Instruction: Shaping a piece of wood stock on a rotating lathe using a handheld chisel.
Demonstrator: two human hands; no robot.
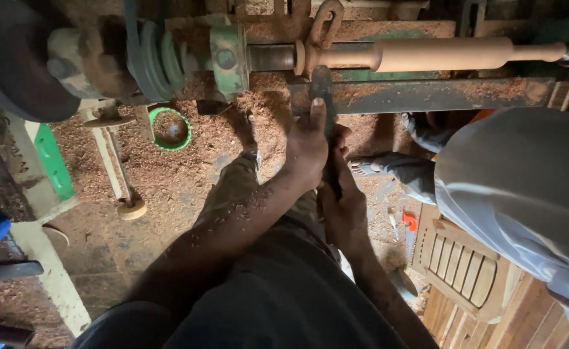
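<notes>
Sawdust and shavings cover the workshop floor (168, 174) beneath you, thickest under the machine, so the cutting happens directly above.

Your lathe (168, 58) runs across the top of the view: dark wheel at left, green stepped pulley with a belt, then the spindle. A pale turned wooden workpiece (439, 55) is mounted between the spindle end and the far centre at right, horizontal, so its whole length is open to the tool.

Below it lies the metal tool rest bar (426, 95), parallel to the workpiece and dusted with chips; it gives the blade a bearing edge.

Another person, in a grey garment (523, 187), bends in from the right, hands apart from yours.

Your left hand (307, 145) wraps the chisel (322, 87) near its blade, thumb extended up along the steel, pressing it onto the rest. Your right hand (346, 210) closes around the handle lower down, steering from behind. The tip meets the workpiece just beside its narrow neck near the spindle; exact contact cannot be told.
</notes>
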